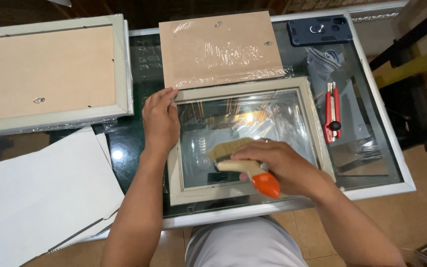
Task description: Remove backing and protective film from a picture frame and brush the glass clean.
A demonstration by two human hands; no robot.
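Head cam looks straight down on a glass-topped table [371, 163] with a pale metal rim. Right hand [285, 165] is wrapped around a small brush [245, 165], cream wooden handle with an orange tip, tan bristles lying flat on the glass pane of a picture frame [317, 133]. That frame sits face down in the middle of the table, greyish-cream molding, and the pane is shiny and reflective. Left hand [160, 118] rests flat, fingers together, pressing on the frame's upper left corner. Just behind it lies a brown fibreboard backing panel [221, 47] with crinkly clear film on it. Off to the left is a second frame [50, 74] with its backing in, plus big white sheets [35, 193]. On the right, a red utility knife [333, 116] and a dark phone [320, 30].
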